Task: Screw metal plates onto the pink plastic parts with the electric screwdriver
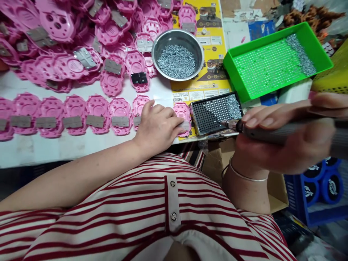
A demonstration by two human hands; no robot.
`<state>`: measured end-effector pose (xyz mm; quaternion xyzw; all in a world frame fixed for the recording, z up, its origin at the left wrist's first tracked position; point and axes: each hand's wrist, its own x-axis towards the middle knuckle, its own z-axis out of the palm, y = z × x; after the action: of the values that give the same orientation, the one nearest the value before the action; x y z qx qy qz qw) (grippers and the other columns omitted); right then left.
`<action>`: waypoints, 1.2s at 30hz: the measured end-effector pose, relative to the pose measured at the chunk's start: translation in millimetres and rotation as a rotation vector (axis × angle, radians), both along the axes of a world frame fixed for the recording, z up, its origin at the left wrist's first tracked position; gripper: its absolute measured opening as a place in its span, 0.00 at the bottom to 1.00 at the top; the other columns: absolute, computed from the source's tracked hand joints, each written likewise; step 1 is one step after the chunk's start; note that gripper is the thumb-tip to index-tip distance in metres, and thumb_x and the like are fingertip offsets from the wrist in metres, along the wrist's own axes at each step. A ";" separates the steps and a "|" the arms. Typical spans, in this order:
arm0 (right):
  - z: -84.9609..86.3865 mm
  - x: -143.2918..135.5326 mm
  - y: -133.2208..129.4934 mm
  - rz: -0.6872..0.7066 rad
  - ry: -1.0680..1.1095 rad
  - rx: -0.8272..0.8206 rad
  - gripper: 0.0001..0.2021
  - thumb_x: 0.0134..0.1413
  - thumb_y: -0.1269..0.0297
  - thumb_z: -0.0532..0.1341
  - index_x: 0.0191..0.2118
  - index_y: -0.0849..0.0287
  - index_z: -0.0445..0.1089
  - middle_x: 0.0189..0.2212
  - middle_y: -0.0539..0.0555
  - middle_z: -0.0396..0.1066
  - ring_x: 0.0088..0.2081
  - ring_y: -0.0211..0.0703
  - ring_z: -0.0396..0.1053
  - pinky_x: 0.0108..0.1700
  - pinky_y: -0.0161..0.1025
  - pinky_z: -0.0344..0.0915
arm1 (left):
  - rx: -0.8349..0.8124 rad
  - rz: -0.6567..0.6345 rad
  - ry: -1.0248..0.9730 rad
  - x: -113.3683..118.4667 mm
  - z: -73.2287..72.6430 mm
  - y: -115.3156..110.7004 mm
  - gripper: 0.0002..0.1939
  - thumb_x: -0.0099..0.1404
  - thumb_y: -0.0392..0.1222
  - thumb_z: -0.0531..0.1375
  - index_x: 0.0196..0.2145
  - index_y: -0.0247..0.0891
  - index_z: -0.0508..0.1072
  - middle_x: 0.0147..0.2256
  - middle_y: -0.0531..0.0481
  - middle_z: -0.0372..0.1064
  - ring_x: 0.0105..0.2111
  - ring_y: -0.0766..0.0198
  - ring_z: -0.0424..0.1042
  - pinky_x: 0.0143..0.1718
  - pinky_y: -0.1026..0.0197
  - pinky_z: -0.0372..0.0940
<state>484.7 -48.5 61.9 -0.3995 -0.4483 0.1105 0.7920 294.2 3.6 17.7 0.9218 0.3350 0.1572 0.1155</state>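
Note:
My left hand (156,127) is bent over the table, with its thumb and forefinger closed at the left edge of a pink plastic casing (181,111) that has a grey metal plate across its lower part. In my right hand (288,145) is an electric screwdriver (277,133), held sideways and blurred near its back end. Its tip points left, over a small black perforated tray (208,113). Small silvery screws (234,106) are gathered at that tray's right end. I cannot tell whether a screw sits on the tip.
Pink casings with plates (75,115) form a row to the left, and more casings (57,21) are heaped behind. A steel bowl (201,59) of screws and a green perforated tray (252,93) stand beyond the black tray. Below right is a blue crate (297,192).

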 end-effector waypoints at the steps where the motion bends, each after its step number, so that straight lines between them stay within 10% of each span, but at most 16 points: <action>1: 4.6 -4.0 0.7 0.017 -0.047 0.053 0.05 0.53 0.57 0.64 0.33 0.49 0.73 0.17 0.42 0.56 0.16 0.30 0.57 0.19 0.33 0.63 | -0.001 0.000 0.003 0.3 0.1 0.0 0.10 0.67 0.48 0.64 0.41 0.43 0.82 0.35 0.47 0.76 0.41 0.50 0.71 0.57 0.35 0.58; 36: -42.9 -32.1 27.9 0.018 -0.104 -0.034 0.18 0.49 0.45 0.64 0.44 0.43 0.66 0.18 0.43 0.49 0.17 0.36 0.54 0.19 0.39 0.59 | 0.065 -0.036 0.073 4.4 7.6 0.1 0.12 0.70 0.44 0.58 0.38 0.40 0.82 0.36 0.45 0.77 0.40 0.51 0.71 0.61 0.30 0.54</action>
<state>452.6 -20.6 18.9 -0.4140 -0.4903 0.1041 0.7598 298.6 3.7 25.3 0.9360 0.3172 0.1322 0.0757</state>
